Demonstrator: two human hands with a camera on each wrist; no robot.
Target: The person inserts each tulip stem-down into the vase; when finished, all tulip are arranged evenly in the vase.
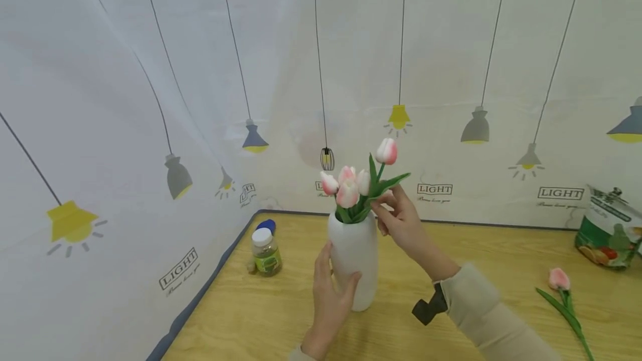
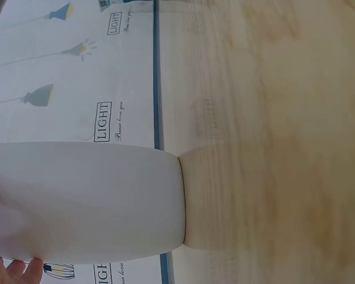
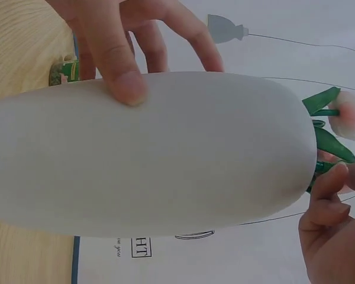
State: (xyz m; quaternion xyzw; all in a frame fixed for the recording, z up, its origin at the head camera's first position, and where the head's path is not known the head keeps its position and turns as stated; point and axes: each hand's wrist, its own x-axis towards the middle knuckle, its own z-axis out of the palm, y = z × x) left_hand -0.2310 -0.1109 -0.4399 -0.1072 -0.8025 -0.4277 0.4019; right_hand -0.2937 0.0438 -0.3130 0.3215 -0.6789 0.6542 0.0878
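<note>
A white vase point(image 1: 354, 255) stands upright on the wooden table, also filling much of the right wrist view. My left hand point(image 1: 331, 299) grips its side, with the thumb across the front and the fingers around the left. At the rim, my right hand point(image 1: 403, 224) pinches the green stem of a pink-and-white tulip point(image 1: 387, 151), whose bloom stands higher than the others. Several more pink-and-white tulips point(image 1: 348, 193) are bunched in the vase mouth. The lower end of the pinched stem is hidden by the leaves and the rim.
A loose tulip point(image 1: 559, 279) lies at the table's right. Behind it stands a green-and-white bag point(image 1: 604, 233). A white-capped jar point(image 1: 266, 255) sits left of the vase, a blue object point(image 1: 266, 225) just behind it. Printed curtains border the table point(image 1: 241, 322) behind and on the left.
</note>
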